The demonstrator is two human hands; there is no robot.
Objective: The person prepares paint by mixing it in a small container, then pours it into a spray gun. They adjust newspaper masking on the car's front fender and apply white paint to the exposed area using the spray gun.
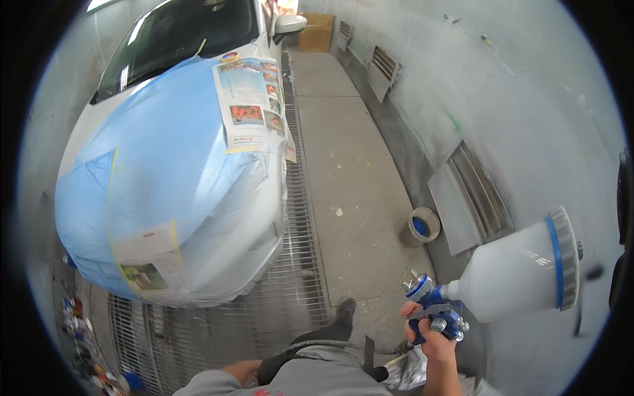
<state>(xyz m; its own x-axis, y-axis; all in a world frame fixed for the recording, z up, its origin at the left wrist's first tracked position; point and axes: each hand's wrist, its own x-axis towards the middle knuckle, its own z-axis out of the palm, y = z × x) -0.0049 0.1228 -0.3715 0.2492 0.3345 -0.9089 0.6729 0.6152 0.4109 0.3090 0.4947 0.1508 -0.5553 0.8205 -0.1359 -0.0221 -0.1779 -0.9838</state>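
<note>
My right hand (430, 332) grips the handle of a blue spray gun (436, 309), with a finger at its trigger. A large white plastic paint cup (515, 272) with a blue ring is attached to the gun and tilts to the right. A hose (342, 345) runs from the gun's handle across my waist. My left hand is hidden behind my body; only the forearm shows at the bottom. Ahead on the left stands a white car (265, 198), its hood covered with blue masking film (163, 133) and taped newspaper (250, 104).
A roll of masking tape (230, 57) rests near the windshield. Metal floor grating (297, 237) surrounds the car's front. A bucket (421, 226) stands by the right wall, near vents (478, 188). Cardboard (316, 32) stands at the far end. Cans and clutter (79, 331) lie lower left.
</note>
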